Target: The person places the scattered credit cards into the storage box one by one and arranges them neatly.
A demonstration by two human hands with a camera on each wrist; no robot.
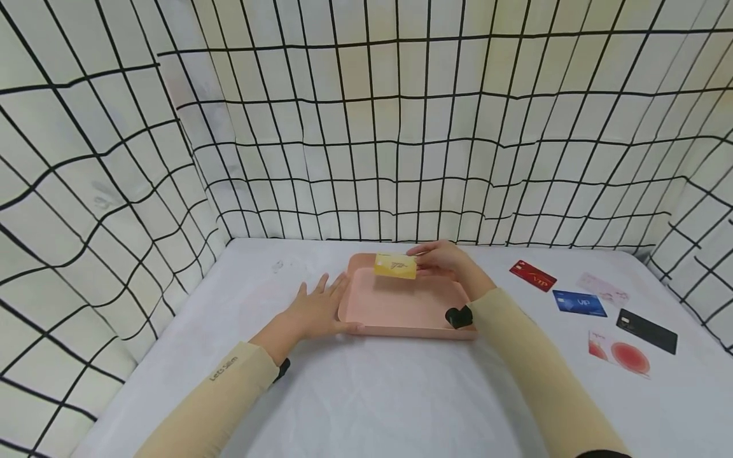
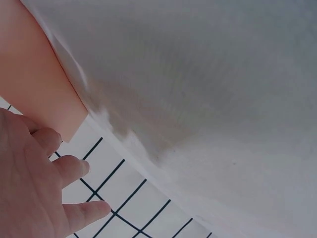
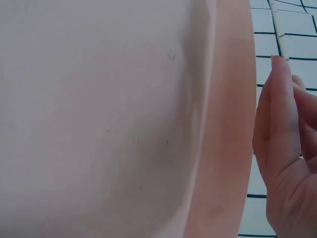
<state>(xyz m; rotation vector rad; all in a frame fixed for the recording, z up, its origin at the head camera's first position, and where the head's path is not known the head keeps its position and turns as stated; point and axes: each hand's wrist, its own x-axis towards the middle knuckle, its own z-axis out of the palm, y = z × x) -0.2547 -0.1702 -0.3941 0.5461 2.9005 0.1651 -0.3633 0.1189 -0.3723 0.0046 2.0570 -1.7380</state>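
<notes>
A pink tray (image 1: pixel 409 331) lies on the white table in the head view. My right hand (image 1: pixel 446 259) pinches a yellow card (image 1: pixel 395 266) by its right end, above the back part of the tray. In the right wrist view the fingers of that hand (image 3: pixel 285 129) hold the thin edge of the card (image 3: pixel 278 32) beside the tray's wall (image 3: pixel 225 119). My left hand (image 1: pixel 317 312), fingers spread, rests at the tray's left edge; the left wrist view has this hand (image 2: pixel 39 178) next to the tray's side (image 2: pixel 44 79).
To the right on the table (image 1: pixel 401 394) lie a red card (image 1: pixel 533 275), a blue card (image 1: pixel 579 303), a black card (image 1: pixel 647 331), a pale pink card (image 1: pixel 603 288) and a white card with red circles (image 1: pixel 620 353). Black netting (image 1: pixel 397 140) over white cloth surrounds the back and sides.
</notes>
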